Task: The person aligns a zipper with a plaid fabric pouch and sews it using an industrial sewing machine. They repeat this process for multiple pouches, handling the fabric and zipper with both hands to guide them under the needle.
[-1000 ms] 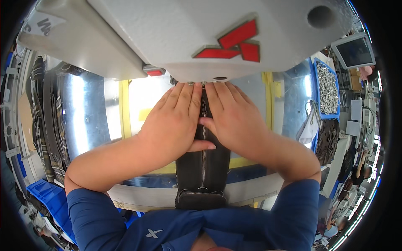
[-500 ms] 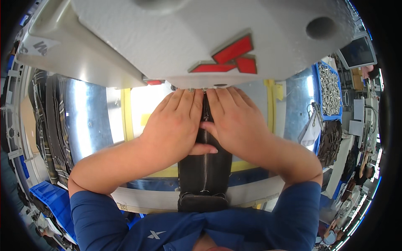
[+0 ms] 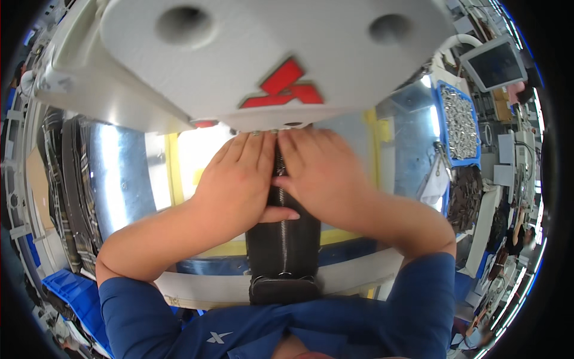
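Observation:
My left hand (image 3: 235,182) lies flat on a long black piece with a metal zipper (image 3: 258,245), on the zipper's left. Its fingers point away from me, and its thumb reaches across the zipper teeth (image 3: 284,242). Flat on the other side rests my right hand (image 3: 326,170), its thumb at the zipper too. Both sets of fingertips are close to the underside of a large pale grey machine head (image 3: 209,81), which hides the far end of the piece. The near end, with a curved zipper (image 3: 284,290), hangs over the table's front edge against my body.
Dark and plaid strips (image 3: 75,197) are stacked at the left, above a blue crate (image 3: 69,293). On the right stands a blue bin (image 3: 466,162) of metal hardware, with dark brown pieces (image 3: 465,200) nearer me and a screen (image 3: 495,66) behind. Yellow tape (image 3: 175,170) marks the worktop.
My view has shifted, so the machine head and the black piece appear farther left. Both hands keep their flat pose on the piece beside the zipper.

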Available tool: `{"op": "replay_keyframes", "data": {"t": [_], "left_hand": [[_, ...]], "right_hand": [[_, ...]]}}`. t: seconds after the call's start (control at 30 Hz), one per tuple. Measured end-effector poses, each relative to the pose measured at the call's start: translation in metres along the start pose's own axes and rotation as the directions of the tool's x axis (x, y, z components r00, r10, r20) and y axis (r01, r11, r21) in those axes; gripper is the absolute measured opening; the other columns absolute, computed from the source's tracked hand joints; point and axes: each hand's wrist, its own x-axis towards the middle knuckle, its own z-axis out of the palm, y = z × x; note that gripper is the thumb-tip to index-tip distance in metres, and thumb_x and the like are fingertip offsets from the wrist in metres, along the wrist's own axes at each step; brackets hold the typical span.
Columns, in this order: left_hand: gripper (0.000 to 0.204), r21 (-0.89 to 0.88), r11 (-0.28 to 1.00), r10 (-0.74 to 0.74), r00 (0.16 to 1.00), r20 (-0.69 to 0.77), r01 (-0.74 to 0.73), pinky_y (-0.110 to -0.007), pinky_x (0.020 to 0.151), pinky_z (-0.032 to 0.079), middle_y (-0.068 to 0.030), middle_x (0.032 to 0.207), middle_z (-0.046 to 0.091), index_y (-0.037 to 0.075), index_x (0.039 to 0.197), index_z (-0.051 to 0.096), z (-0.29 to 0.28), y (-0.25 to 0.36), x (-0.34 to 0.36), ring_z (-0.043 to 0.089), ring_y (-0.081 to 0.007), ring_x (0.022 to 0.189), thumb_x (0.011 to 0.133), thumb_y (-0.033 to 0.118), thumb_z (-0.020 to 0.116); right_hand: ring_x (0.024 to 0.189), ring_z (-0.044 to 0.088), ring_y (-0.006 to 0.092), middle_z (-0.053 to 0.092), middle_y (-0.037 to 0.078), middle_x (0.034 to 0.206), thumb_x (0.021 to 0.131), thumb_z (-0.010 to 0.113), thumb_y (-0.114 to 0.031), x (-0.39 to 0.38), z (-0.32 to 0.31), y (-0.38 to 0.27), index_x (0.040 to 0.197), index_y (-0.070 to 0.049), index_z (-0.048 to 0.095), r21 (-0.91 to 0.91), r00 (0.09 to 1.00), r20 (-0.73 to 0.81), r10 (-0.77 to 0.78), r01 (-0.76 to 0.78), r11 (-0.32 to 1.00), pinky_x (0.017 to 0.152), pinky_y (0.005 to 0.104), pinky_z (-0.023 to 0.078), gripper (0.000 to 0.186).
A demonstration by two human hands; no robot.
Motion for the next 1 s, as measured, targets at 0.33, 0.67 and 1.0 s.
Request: {"op": "replay_keyframes", "data": {"t": [0.33,0.67,1.0], "left_hand": [[0.124,0.13,0.991,0.041,0.999,0.021,-0.044,-0.049,0.12,0.043,-0.0337,0.145,0.058,-0.019,0.15,0.047,0.001,-0.001,-0.003,0.058,-0.0466,0.136,0.07,0.068,0.084],[0.13,0.13,0.99,0.052,0.999,-0.01,-0.05,-0.047,0.12,0.044,-0.0369,0.142,0.059,-0.023,0.147,0.047,0.0,0.007,0.004,0.057,-0.0468,0.137,0.073,0.081,0.076],[0.131,0.083,0.997,0.005,1.0,-0.015,-0.004,-0.048,0.123,0.042,-0.0378,0.15,0.053,-0.021,0.15,0.043,0.001,0.002,-0.005,0.052,-0.0478,0.144,0.075,0.08,0.077]], "right_hand": [[0.082,0.063,0.0254,0.062,0.006,0.082,0.088,0.074,-0.025,-0.006,-0.027,-0.006,0.072,-0.011,0.074,0.293,0.95,0.108,-0.293,0.251,0.923,0.077,0.0394,0.05,0.021],[0.091,0.076,0.0324,0.078,0.018,0.109,0.092,0.08,-0.036,-0.002,-0.109,0.249,0.106,-0.005,0.082,0.171,0.44,-0.635,0.634,-0.721,0.671,0.083,0.0456,0.059,0.033],[0.098,0.078,0.0358,0.081,0.018,0.099,0.084,0.082,-0.032,0.028,-0.095,0.307,0.102,-0.01,0.083,0.085,0.523,-0.225,0.822,-0.83,0.551,0.093,0.0453,0.06,0.028]]}}
